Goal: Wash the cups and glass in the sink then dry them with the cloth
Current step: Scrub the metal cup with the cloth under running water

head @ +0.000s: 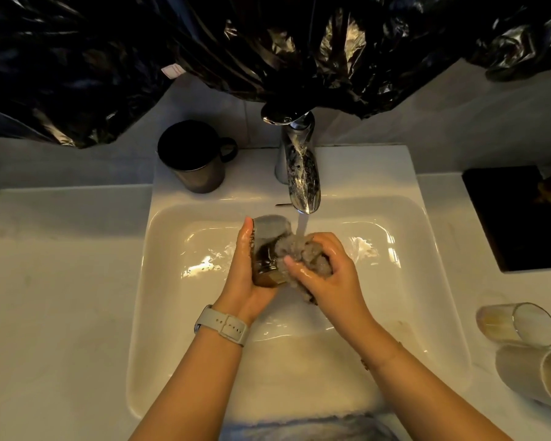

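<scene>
1. Glass (268,249) is held on its side over the white sink (178,313) basin, mouth toward the far side, just left of the running water stream (302,226).
2. Left hand (247,275) is wrapped under the glass, fingers curled round it; a pale watch (221,325) is worn on that wrist.
3. Right hand (328,275) is clamped on a wet grey cloth (299,253), pressed against the glass beneath the chrome tap (301,173).
4. Dark mug (193,157) is stood upright on the far left sink ledge.
5. Clear tumbler (516,324) and white cup (535,374) are laid on their sides on the right counter, near edge.
6. Black plastic sheeting (268,43) is hung across the far wall.
</scene>
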Demonstrator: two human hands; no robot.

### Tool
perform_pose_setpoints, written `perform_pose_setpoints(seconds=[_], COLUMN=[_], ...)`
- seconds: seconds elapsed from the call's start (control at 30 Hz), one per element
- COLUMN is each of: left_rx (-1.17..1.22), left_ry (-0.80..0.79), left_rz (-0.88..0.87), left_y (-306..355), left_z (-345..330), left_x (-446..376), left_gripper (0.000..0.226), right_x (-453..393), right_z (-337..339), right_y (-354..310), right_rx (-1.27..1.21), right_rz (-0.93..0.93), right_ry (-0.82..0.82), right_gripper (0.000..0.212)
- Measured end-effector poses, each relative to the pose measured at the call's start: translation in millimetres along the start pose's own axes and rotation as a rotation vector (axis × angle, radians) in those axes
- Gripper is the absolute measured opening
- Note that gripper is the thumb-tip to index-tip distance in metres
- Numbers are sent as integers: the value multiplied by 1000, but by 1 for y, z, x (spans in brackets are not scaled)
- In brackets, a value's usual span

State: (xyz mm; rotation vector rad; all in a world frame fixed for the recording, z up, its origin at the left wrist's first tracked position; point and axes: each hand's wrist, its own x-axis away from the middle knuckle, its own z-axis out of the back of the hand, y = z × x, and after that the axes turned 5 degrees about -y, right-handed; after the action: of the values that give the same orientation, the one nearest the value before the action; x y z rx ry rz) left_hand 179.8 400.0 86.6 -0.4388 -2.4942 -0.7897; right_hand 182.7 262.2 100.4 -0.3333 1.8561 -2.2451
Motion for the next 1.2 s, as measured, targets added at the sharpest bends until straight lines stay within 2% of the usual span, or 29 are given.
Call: perform_pose_setpoints(seconds=[0.07, 0.2, 0.27, 0.33, 0.47, 0.6, 0.73, 0.87, 0.97, 1.1, 1.2], left_rx=[-45, -113, -104, -91, -156, -252, -363, -401, -324, -150, -46], left_ry=[-21, -17, -12, 14, -8, -35, 22, -9, -8, 46, 113], left_rz=[9, -19, -57, -69, -47, -51, -33, 29, -8, -33, -41], left_y=[0, 4, 4, 4, -4, -6, -7, 0, 7, 15, 15], left_z=[-4, -10, -8, -6, -12, -15, -5, -11, -12, -8, -2], left_x=[2, 1, 0, 0, 5, 9, 9, 13, 12, 5, 0], left_gripper=[72, 67, 64, 65, 75, 61, 54, 55, 50, 58, 58], right_x=[-16, -23, -5, 6, -20, -15, 5, 1, -15, -22, 1], right_z=[1, 4, 3, 3, 7, 10, 13, 6, -2, -11, -16], right_y=[-6, -7, -1, -3, -11, -8, 4, -6, -14, -13, -4], right_rx=[-56, -284, -279, -263, -306, -374, -199, 31, 48, -303, -292], right_rz=[-18, -227, -213, -196, -246, -295, -228, -23, -6, -283, -303], right_ry=[4, 38, 4, 12, 72, 110, 180, 140, 87, 79, 52], right_gripper=[19, 20, 17, 23, 24, 26, 30, 25, 26, 3, 8])
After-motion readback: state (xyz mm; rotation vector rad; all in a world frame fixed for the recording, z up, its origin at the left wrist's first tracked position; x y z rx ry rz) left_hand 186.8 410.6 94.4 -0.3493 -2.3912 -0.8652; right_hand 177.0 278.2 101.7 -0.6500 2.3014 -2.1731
